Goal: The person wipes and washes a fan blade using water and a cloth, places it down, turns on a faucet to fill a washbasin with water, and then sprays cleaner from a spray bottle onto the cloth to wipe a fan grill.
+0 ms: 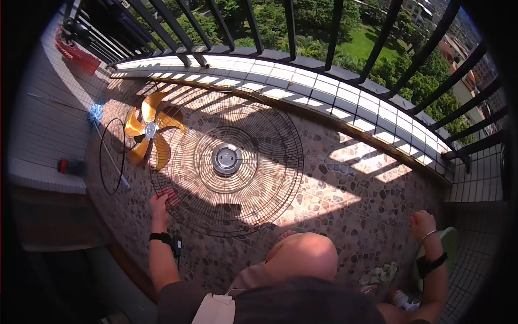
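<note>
A large round wire fan grille (246,186) with a dark hub (226,159) spreads across the pebble-patterned floor in front of me. At its lower left rim is my left hand (163,200), fingers reaching in behind the wires and apparently holding the edge. Just beyond the grille's upper left side lies an orange fan blade (148,110) with several vanes. Off to the right, away from the grille, my right hand (422,224) is raised with its fingers curled in; whatever it may hold is hidden.
A thin black ring (101,154) and a pole with a blue end (96,114) lie at left. Dark railings (291,32) rise above a white tiled ledge (345,110). Beside my right arm are a pale crumpled cloth (379,274), a green rounded object (449,243) and a bottle-like item (400,298).
</note>
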Demonstrator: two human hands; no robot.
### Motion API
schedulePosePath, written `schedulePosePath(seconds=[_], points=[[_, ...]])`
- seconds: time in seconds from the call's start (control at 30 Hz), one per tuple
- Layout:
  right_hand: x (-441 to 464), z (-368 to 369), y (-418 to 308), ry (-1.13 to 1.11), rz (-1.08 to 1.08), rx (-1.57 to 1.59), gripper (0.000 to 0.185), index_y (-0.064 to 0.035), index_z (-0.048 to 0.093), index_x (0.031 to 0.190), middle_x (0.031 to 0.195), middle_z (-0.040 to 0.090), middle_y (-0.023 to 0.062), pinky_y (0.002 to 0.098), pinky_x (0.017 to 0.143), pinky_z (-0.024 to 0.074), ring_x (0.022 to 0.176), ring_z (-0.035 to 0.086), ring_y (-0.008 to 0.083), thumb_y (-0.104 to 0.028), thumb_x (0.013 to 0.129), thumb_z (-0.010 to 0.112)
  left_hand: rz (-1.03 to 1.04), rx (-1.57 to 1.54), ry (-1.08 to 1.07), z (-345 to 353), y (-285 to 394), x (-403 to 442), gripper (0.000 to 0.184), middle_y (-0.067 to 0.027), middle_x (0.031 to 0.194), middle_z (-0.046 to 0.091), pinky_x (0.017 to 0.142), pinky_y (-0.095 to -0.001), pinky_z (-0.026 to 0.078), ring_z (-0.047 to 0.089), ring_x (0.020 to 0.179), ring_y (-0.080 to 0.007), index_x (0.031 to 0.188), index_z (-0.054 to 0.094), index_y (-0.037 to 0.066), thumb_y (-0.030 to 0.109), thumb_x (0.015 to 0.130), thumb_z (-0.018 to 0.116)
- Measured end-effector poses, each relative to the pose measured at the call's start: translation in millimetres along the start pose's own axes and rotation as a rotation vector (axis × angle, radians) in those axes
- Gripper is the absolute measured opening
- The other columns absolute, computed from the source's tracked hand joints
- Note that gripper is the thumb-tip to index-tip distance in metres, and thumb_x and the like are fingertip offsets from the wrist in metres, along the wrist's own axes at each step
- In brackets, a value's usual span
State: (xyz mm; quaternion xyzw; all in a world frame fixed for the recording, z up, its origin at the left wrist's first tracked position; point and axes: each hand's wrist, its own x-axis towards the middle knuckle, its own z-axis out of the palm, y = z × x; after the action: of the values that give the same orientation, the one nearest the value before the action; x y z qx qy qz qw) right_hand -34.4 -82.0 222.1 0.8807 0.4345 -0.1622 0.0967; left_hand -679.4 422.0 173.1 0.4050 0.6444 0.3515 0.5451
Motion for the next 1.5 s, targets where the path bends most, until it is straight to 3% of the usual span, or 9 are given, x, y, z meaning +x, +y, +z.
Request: schedulePosePath(seconds=[0.33,0.57,0.63,0.87,1.07,1.2,1.27,1.37,1.5], points=[[-55,88,140,-0.656,0.195,-0.028,0.027,0.0042,0.066,0.094,0.101,0.064,0.0211,0.0399,0.080,0.0507,0.098,0.061,0.0335,-0.011,0.073,0.058,0.628,0.198,-0.057,63,144,-151,0.029,-0.0117,0.112,0.061,0.085,-0.0299,0.048,0.059,0.099,-0.0190,0.118,0.054,-0.003,0.009,0.092,0.050],[-95,172,140,-1.292,-0.008,-0.038,0.060,-0.0060,0.057,0.123,0.122,0.058,0.0095,0.0419,0.088,0.0453,0.107,0.058,0.0276,-0.043,0.077,0.068,0.862,0.447,-0.329,183,221,-267,0.033,-0.0128,0.114,0.060,0.087,-0.0313,0.048,0.059,0.103,-0.0199,0.122,0.051,-0.004,0.011,0.093,0.048],[-108,246,134,-1.249,-0.163,0.002,0.071,-0.0058,0.059,0.120,0.123,0.057,0.0125,0.0429,0.091,0.0434,0.109,0.056,0.0298,-0.058,0.073,0.065,0.905,0.484,-0.424,228,229,-295,0.033,-0.0133,0.115,0.060,0.087,-0.0323,0.048,0.059,0.103,-0.0201,0.123,0.051,-0.004,0.011,0.094,0.048],[-103,266,132,-1.050,-0.371,-0.078,0.052,-0.0091,0.062,0.114,0.104,0.066,0.0083,0.0467,0.078,0.0483,0.089,0.061,0.0293,-0.039,0.073,0.070,0.750,0.424,-0.851,415,156,-352,0.036,-0.0142,0.111,0.061,0.078,-0.0323,0.053,0.062,0.097,-0.0210,0.125,0.048,-0.003,0.008,0.091,0.051],[-158,219,147,-1.124,0.201,-0.222,0.044,-0.0137,0.063,0.113,0.095,0.066,0.0101,0.0523,0.074,0.0502,0.085,0.062,0.0304,-0.026,0.072,0.072,0.406,0.396,-1.024,502,40,-317,0.034,-0.0154,0.107,0.062,0.070,-0.0335,0.056,0.064,0.088,-0.0203,0.120,0.052,-0.001,0.012,0.089,0.053],[-213,205,155,-0.508,0.340,0.051,0.036,-0.0064,0.067,0.103,0.097,0.066,0.0133,0.0422,0.075,0.0527,0.090,0.063,0.0289,-0.012,0.068,0.071,0.268,0.512,-1.039,536,-32,-291,0.033,-0.0163,0.105,0.062,0.067,-0.0357,0.057,0.065,0.086,-0.0213,0.116,0.053,-0.002,0.015,0.087,0.054],[-212,188,174,-0.814,0.295,0.405,0.030,-0.0031,0.068,0.097,0.094,0.066,0.0164,0.0386,0.070,0.0522,0.087,0.064,0.0282,-0.008,0.067,0.065,0.208,0.548,-1.072,542,-56,-283,0.024,-0.0173,0.104,0.063,0.066,-0.0378,0.058,0.065,0.084,-0.0231,0.111,0.052,-0.002,0.009,0.090,0.049],[-247,131,214,-0.662,0.618,0.889,0.013,0.0029,0.062,0.074,0.064,0.064,0.0135,0.0333,0.044,0.0482,0.053,0.064,0.0205,-0.009,0.076,0.058,0.106,0.758,-1.067,543,-95,-247,0.022,-0.0168,0.103,0.063,0.065,-0.0369,0.057,0.065,0.084,-0.0231,0.110,0.051,-0.003,0.004,0.090,0.047],[-283,88,282,-0.254,0.866,0.744,0.016,0.0018,0.060,0.071,0.059,0.060,0.0076,0.0270,0.038,0.0440,0.052,0.063,0.0151,-0.012,0.079,0.061,0.011,1.274,-1.120,556,-122,-195,0.030,-0.0108,0.087,0.059,0.056,-0.0386,0.056,0.062,0.074,-0.0235,0.108,0.048,-0.004,-0.010,0.079,0.043]])
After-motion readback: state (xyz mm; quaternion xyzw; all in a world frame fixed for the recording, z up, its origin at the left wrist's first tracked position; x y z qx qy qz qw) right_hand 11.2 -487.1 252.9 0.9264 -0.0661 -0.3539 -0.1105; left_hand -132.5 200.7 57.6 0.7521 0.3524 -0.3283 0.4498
